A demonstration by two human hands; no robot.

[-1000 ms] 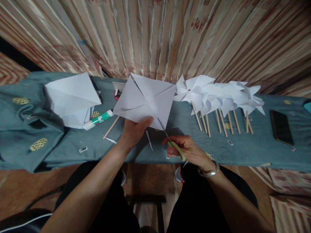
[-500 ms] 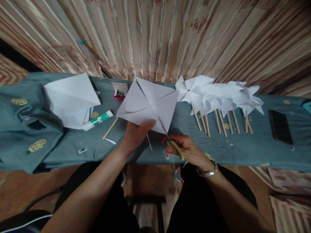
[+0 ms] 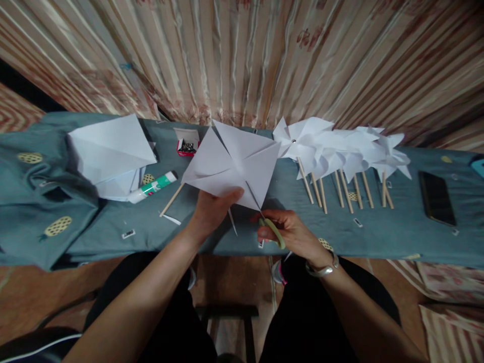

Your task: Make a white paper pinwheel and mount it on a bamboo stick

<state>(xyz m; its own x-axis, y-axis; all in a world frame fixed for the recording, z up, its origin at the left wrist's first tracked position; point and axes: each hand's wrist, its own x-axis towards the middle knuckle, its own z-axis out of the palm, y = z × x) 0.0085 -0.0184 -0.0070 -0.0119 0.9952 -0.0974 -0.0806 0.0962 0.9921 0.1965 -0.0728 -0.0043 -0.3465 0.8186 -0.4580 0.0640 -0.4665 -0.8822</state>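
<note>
The left hand (image 3: 214, 206) pinched a square, slit white paper (image 3: 236, 156) over a grey-green cloth (image 3: 378, 232), one corner towards five o'clock. The right hand (image 3: 293, 232) gripped green-handled metal scissors (image 3: 277, 233) there, pointing long towards eleven. The paper hid one end of a thin wooden stick (image 3: 172, 200) at eight; I saw white paper pinwheels (image 3: 340, 146) at three.

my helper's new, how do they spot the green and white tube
On the blue-green cloth, find the sheet the left hand holds. Left of it, by the paper pile, lies the tube: thicker than the nearby wooden stick, with a green band.
</note>
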